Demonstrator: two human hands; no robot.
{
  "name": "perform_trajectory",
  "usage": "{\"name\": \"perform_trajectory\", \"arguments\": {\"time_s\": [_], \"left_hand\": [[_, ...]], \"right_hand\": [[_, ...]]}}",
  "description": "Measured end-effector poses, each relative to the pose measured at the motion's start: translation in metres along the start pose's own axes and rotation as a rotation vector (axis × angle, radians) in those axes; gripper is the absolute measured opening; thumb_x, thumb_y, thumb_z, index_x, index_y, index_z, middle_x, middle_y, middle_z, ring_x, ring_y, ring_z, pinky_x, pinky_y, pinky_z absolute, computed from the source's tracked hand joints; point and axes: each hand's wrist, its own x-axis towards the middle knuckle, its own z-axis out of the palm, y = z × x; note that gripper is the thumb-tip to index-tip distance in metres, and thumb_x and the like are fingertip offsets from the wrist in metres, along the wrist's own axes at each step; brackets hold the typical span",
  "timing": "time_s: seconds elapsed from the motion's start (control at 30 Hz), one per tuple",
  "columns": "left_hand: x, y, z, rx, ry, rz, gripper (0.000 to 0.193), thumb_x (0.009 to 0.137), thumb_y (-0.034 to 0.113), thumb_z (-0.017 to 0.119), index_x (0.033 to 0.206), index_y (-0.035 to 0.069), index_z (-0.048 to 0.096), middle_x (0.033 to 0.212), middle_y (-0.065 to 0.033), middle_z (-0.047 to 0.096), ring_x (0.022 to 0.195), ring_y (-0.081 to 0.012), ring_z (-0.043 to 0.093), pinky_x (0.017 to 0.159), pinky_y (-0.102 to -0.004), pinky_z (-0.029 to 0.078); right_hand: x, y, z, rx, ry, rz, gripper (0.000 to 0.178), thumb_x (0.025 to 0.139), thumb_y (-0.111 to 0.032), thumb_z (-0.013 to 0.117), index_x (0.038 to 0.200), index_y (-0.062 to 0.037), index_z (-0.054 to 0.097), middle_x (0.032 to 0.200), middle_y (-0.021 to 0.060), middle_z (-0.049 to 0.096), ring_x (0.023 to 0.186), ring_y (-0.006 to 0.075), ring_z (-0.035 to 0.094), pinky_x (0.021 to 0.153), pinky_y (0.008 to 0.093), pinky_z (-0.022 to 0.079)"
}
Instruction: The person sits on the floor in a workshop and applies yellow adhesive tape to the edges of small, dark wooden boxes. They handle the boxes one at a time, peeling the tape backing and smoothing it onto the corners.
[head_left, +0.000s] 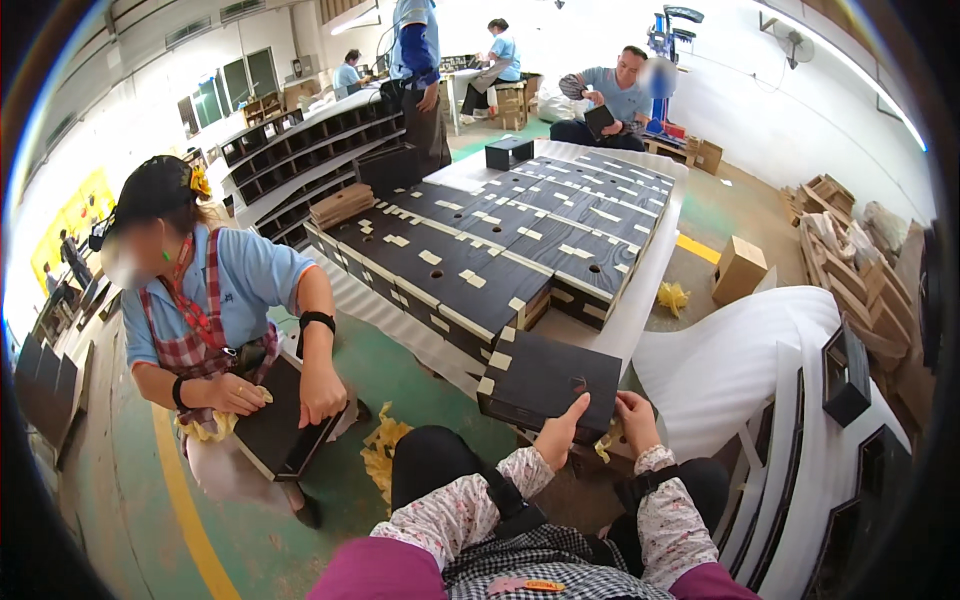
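Note:
A black wooden box [545, 382] lies in front of me at the near end of a large block of similar boxes, with pale tape pieces on its left edge. My left hand [560, 432] is closed on its near edge, thumb on top. At the box's right corner, my right hand [637, 422] is pinched closed. A crumpled bit of yellow tape [602, 446] hangs beside its fingers; exactly how it is gripped is partly hidden. Many pale tape strips join the black boxes [500, 235] beyond.
At left a co-worker in a checked apron handles another black panel [285, 425]. Crumpled yellow tape [383, 450] lies on the floor. White foam sheeting [740, 360] and black frames [845, 375] stand at right, near a cardboard box [740, 270]. Another person sits at the far end.

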Motion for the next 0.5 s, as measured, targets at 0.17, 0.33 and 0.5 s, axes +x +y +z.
{"name": "perform_trajectory", "arguments": {"time_s": [0.17, 0.33, 0.5], "left_hand": [[0.000, -0.002, 0.000, 0.032, 0.043, 0.013, 0.038, 0.088, 0.028, 0.064, 0.113, 0.000, 0.060, 0.107, -0.0028, 0.063, 0.091, -0.0109, 0.060, 0.080, -0.0257, 0.047], [-0.008, 0.005, 0.001, 0.026, 0.056, 0.025, 0.039, 0.088, 0.027, 0.064, 0.114, -0.001, 0.060, 0.108, -0.0021, 0.063, 0.092, -0.0104, 0.059, 0.081, -0.0251, 0.047], [-0.019, 0.011, 0.019, 0.055, 0.099, -0.019, 0.038, 0.088, 0.027, 0.064, 0.115, 0.001, 0.059, 0.109, -0.0018, 0.062, 0.093, -0.0105, 0.059, 0.082, -0.0259, 0.047]], "right_hand": [[0.003, -0.001, 0.005, -0.240, 0.126, -0.068, 0.016, 0.086, -0.015, 0.058, 0.090, 0.0000, 0.063, 0.081, 0.0154, 0.063, 0.075, 0.0271, 0.062, 0.069, 0.0350, 0.047], [0.000, -0.021, 0.006, -0.439, 0.119, -0.182, 0.018, 0.084, -0.018, 0.059, 0.087, -0.0007, 0.061, 0.084, 0.0179, 0.060, 0.083, 0.0361, 0.058, 0.073, 0.0404, 0.046], [0.019, 0.030, -0.016, -0.153, -0.013, 0.025, 0.020, 0.087, -0.014, 0.058, 0.092, 0.0048, 0.060, 0.080, 0.0115, 0.065, 0.076, 0.0186, 0.062, 0.068, 0.0304, 0.048]]}}
